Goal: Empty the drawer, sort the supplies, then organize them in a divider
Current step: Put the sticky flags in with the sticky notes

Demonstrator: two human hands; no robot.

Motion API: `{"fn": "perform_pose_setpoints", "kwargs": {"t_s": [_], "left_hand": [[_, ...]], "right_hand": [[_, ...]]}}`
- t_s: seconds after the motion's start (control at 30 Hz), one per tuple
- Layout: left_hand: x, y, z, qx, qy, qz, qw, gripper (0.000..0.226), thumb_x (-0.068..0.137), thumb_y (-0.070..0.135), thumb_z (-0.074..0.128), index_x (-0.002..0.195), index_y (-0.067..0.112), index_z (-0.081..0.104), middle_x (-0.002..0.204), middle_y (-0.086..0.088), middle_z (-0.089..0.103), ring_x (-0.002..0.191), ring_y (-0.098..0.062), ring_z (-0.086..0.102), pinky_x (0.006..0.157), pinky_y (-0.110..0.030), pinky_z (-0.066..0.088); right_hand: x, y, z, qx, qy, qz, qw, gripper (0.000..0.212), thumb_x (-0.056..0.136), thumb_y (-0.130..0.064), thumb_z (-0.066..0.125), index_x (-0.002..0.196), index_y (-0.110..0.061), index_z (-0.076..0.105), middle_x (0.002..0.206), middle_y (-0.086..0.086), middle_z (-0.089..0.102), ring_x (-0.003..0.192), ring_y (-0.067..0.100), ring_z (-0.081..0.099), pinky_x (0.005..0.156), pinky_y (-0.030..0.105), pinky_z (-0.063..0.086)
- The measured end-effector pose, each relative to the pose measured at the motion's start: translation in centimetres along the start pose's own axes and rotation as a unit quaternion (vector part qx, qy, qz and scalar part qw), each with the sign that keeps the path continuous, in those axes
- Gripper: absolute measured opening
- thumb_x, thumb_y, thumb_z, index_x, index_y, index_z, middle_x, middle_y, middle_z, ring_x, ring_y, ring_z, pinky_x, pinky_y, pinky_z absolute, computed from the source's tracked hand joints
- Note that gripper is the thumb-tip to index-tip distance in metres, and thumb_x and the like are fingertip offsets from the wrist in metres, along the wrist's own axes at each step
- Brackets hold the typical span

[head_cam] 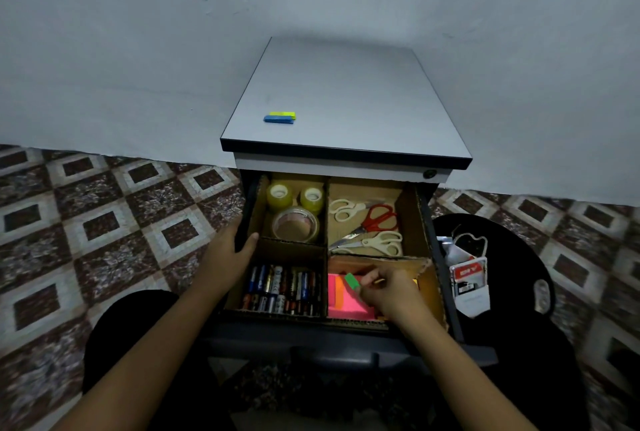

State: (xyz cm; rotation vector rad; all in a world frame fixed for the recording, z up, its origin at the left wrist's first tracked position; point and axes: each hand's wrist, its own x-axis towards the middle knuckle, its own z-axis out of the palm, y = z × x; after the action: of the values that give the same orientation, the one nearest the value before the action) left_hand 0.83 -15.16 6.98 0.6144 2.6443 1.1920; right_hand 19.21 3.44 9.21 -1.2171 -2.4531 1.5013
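- Right hand (384,288) in near-right compartment of divider (327,250), fingers pinching small green pad (353,281).
- Green pad sticks out from fingertips toward far-left, long axis diagonal, far-left to near-right.
- Sits right above pink pad (346,307); touching or just clear, cannot tell. Orange pad (339,292) just beside, partly hidden.
- Left hand (235,247) gripping left wall of drawer (311,330), thumb hooked over the edge, likely steadying.
- Outside the divider: yellow-green pad (282,114) and blue pad (278,120) on desk (346,95), touching side by side, long axes left-right, well beyond the drawer and left of centre.
- Left hand judged nearer to those two; right hand busy until green pad is set down.
- Counts: 3 tape rolls (296,226), far-left compartment.
- 3 scissors (377,219), far-right compartment: one red-handled, two cream.
- Batteries (284,288) near-left, two rows, too many to count surely.
- Pads: at least 3 in near-right compartment, 2 on desk.
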Motion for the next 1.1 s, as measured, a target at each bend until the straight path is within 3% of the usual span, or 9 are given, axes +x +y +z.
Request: {"fn": "perform_pose_setpoints", "kwargs": {"t_s": [0.07,0.17,0.27,0.5,0.83,1.03,1.1], "left_hand": [[0.0,0.0,0.0,-0.003,0.005,0.003,1.000,0.056,0.095,0.030,0.050,0.144,0.008,0.033,0.146,-0.013,0.039,0.134,-0.026,0.037,0.106,-0.036,0.032],[0.0,0.0,0.0,-0.004,0.008,0.006,1.000,0.056,0.095,0.030,0.051,0.144,0.008,0.033,0.146,-0.012,0.040,0.134,-0.026,0.037,0.107,-0.036,0.032],[-0.1,0.0,0.0,-0.006,0.010,0.007,1.000,0.056,0.095,0.031,0.051,0.144,0.009,0.033,0.147,-0.012,0.039,0.135,-0.025,0.036,0.108,-0.036,0.032],[-0.2,0.0,0.0,-0.006,0.006,0.005,1.000,0.058,0.095,0.033,0.050,0.145,0.011,0.031,0.149,-0.011,0.036,0.137,-0.024,0.033,0.110,-0.039,0.031],[-0.4,0.3,-0.1,-0.003,0.011,0.002,1.000,0.057,0.095,0.032,0.050,0.145,0.010,0.032,0.148,-0.012,0.037,0.136,-0.025,0.034,0.108,-0.037,0.031],[-0.5,0.5,-0.1,0.000,0.014,-0.001,1.000,0.057,0.095,0.032,0.050,0.145,0.010,0.032,0.148,-0.012,0.037,0.136,-0.025,0.034,0.108,-0.036,0.031],[-0.5,0.4,-0.1,-0.001,0.012,-0.003,1.000,0.057,0.095,0.032,0.050,0.145,0.011,0.032,0.148,-0.012,0.037,0.136,-0.025,0.034,0.108,-0.037,0.031]], "right_hand": [[0.3,-0.2,0.4,-0.042,0.012,0.008,0.999,0.026,0.083,-0.019,0.070,0.063,-0.020,0.053,0.069,-0.005,0.059,0.058,0.006,0.050,0.046,0.013,0.036],[0.6,-0.3,1.2,-0.097,0.027,0.005,0.995,0.028,0.083,-0.029,0.070,0.062,-0.017,0.058,0.091,-0.001,0.067,0.077,0.015,0.060,0.062,0.021,0.039],[0.9,-0.2,1.8,-0.126,0.039,0.002,0.991,0.023,0.085,-0.030,0.067,0.077,-0.009,0.071,0.097,0.008,0.071,0.087,0.025,0.065,0.068,0.028,0.046],[0.8,0.3,2.6,-0.160,0.058,-0.009,0.985,0.016,0.086,-0.027,0.065,0.093,-0.014,0.071,0.095,0.007,0.071,0.085,0.022,0.066,0.063,0.023,0.043],[0.8,0.8,2.7,-0.191,0.053,-0.014,0.980,0.013,0.085,-0.022,0.064,0.086,-0.011,0.072,0.080,0.003,0.067,0.072,0.018,0.061,0.051,0.020,0.037],[0.9,0.9,2.8,-0.186,0.063,-0.010,0.981,0.018,0.088,-0.024,0.062,0.083,-0.010,0.071,0.083,0.005,0.068,0.068,0.017,0.058,0.044,0.016,0.029],[1.0,0.8,2.8,-0.177,0.063,0.000,0.982,0.017,0.086,-0.024,0.064,0.082,-0.008,0.070,0.083,0.006,0.068,0.070,0.019,0.060,0.048,0.020,0.034]]}}
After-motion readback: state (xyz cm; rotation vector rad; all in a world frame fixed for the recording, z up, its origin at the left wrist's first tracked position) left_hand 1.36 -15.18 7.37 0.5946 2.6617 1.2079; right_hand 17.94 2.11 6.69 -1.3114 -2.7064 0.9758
